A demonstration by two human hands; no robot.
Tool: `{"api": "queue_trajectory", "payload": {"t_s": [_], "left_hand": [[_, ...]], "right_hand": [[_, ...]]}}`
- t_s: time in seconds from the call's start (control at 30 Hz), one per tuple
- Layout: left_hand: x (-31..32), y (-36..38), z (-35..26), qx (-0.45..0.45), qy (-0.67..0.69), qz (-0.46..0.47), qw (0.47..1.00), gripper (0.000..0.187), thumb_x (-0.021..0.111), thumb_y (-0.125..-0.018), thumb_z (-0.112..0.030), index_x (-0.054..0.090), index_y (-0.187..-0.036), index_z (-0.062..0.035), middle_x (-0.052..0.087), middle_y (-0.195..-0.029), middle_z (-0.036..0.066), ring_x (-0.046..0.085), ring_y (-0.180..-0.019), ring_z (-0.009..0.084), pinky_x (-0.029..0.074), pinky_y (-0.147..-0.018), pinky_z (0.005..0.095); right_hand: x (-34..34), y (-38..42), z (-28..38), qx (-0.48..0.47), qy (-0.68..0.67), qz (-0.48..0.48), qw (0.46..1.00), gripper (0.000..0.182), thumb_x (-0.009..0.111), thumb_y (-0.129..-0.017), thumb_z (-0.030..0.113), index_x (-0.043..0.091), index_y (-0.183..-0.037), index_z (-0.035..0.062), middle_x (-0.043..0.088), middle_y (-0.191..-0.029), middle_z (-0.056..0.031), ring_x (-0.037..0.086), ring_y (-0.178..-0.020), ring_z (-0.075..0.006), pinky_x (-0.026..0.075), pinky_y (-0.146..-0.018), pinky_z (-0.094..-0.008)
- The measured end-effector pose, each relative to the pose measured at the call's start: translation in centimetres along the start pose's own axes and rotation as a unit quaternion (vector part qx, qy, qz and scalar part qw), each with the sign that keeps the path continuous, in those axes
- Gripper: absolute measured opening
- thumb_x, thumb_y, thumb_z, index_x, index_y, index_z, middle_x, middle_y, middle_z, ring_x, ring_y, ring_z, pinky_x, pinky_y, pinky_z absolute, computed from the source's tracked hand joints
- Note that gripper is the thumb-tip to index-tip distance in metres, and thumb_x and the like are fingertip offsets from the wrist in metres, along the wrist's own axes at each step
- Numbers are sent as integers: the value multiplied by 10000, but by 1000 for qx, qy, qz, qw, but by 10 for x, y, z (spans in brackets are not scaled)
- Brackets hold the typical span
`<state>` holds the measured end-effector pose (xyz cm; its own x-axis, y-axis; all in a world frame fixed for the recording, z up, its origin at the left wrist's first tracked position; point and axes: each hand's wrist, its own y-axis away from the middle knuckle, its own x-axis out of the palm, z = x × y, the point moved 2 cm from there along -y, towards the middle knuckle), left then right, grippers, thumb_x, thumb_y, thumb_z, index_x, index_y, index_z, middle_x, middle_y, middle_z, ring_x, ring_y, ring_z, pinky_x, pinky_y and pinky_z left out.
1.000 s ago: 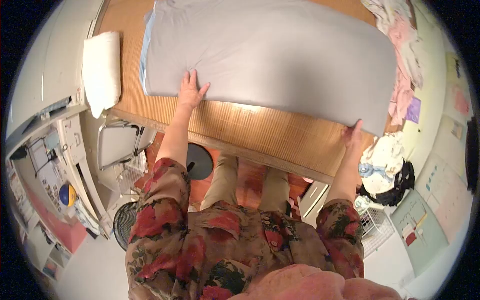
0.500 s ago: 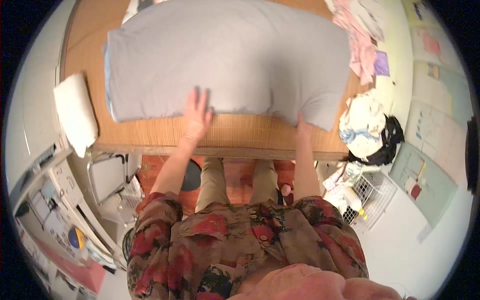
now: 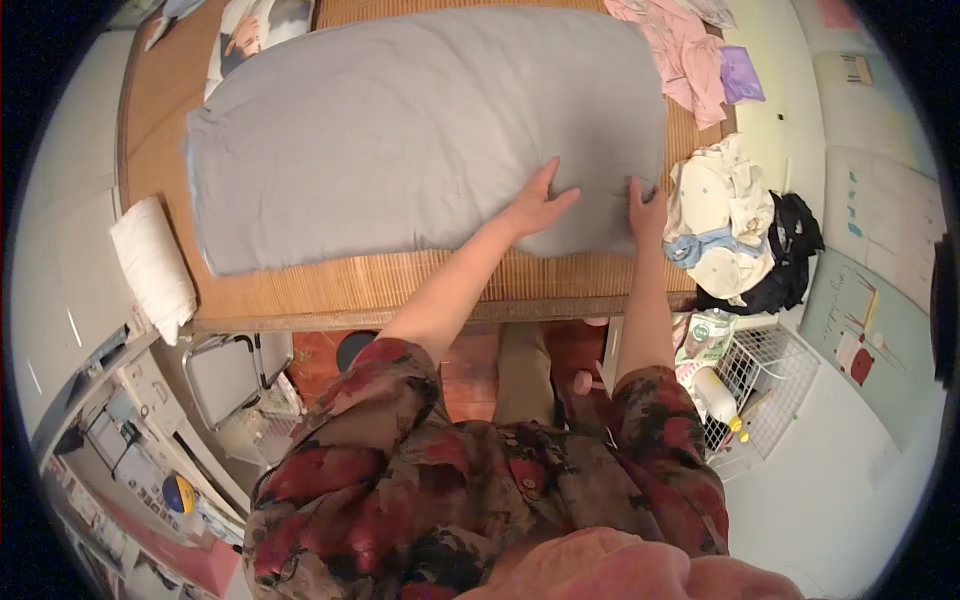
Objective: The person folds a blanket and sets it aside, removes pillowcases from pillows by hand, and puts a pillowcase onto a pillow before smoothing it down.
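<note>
Legible text, labels, brands, numbers: none. Sheets on the wall (image 3: pixel 868 320) carry coloured marks and print too small and blurred to read. Bottle (image 3: pixel 716 396) in the wire basket (image 3: pixel 775 400): label unreadable. Ball (image 3: pixel 178 493) with blue and yellow panels: markings cannot be made out.

Both arms reach forward from floral short sleeves, bare from the elbow down. The left arm angles across toward the right, and the left hand (image 3: pixel 538 205) lies flat, palm down, fingers spread and thumb out, on the near right part of the pillow (image 3: pixel 400 130). The right arm runs nearly straight ahead; the right hand (image 3: pixel 647 210) rests palm down at the pillow's near right corner, fingers pointing away (whether they pinch the fabric cannot be told). The two hands sit near each other, not touching.
</note>
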<state>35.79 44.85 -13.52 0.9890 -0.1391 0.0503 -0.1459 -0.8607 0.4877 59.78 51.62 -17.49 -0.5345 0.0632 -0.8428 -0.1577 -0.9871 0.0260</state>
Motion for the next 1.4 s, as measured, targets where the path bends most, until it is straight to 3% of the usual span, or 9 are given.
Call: {"api": "queue_trajectory", "payload": {"t_s": [0.17,0.27,0.5,0.63,0.77,0.93,1.0,1.2,1.4], "left_hand": [[-3,0,-5,-82,-103,-34,991,817,494,-890,-524,118,-1477,-98,193,-1508,164,342,-1323,283,298,-1074,362],[-2,-2,-13,-87,-59,-23,994,826,469,-887,-562,114,-1479,-108,215,-1502,158,306,-1342,275,299,-1069,372],[0,-5,-6,-130,158,-20,979,843,417,-873,-635,112,-1482,-139,235,-1494,152,362,-1299,305,352,-1015,414],[-33,11,-14,-156,403,-74,899,846,360,-851,-702,210,-1457,-131,328,-1444,157,448,-1224,275,410,-961,430],[-120,36,65,-113,508,-116,846,909,399,-812,-738,297,-1393,-47,587,-1094,96,597,-838,206,484,-767,383],[-171,97,58,-140,330,-325,875,750,459,-884,-588,367,-1344,-3,466,-1275,185,523,-1096,279,445,-906,410],[-172,98,52,-39,143,-394,907,706,507,-884,-515,369,-1343,3,415,-1324,200,460,-1172,303,403,-958,423],[-100,77,-28,192,-515,-292,783,749,651,-827,-361,299,-1394,-19,281,-1403,303,310,-1276,451,288,-1068,445],[-104,14,44,53,-356,-305,882,917,583,-779,-595,252,-1429,-39,164,-1453,306,180,-1350,435,217,-1099,437]], "right_hand": [[32,-28,10,-71,-142,67,985,636,723,-767,378,523,-1189,-53,592,-1143,-215,578,-1042,-279,453,-872,-371],[7,-24,23,254,-375,281,846,655,767,-727,260,489,-1260,-1,583,-1180,-125,575,-1036,-242,470,-865,-340],[-24,-21,102,146,-444,280,838,586,737,-755,186,487,-1245,-15,587,-1160,-115,586,-1003,-234,481,-848,-344],[-25,8,210,-194,-39,224,954,546,669,-749,202,484,-1222,0,609,-1094,-235,610,-1008,-302,509,-807,-381],[28,86,296,-218,150,378,887,336,591,-798,210,503,-1090,68,607,-1046,-216,606,-987,-328,516,-738,-439],[60,178,269,-429,-44,288,855,456,587,-779,81,483,-1223,73,581,-1104,-148,611,-894,-339,502,-777,-435],[19,166,252,-357,-266,241,863,319,593,-787,72,567,-1104,45,587,-1029,-157,589,-896,-327,492,-790,-415],[18,85,114,-109,-93,78,987,348,590,-887,266,581,-1074,-26,609,-960,-179,602,-894,-257,486,-781,-360],[126,63,75,41,-364,297,882,559,675,-830,336,503,-1208,-39,590,-1133,-172,572,-1027,-255,451,-883,-350]]}}
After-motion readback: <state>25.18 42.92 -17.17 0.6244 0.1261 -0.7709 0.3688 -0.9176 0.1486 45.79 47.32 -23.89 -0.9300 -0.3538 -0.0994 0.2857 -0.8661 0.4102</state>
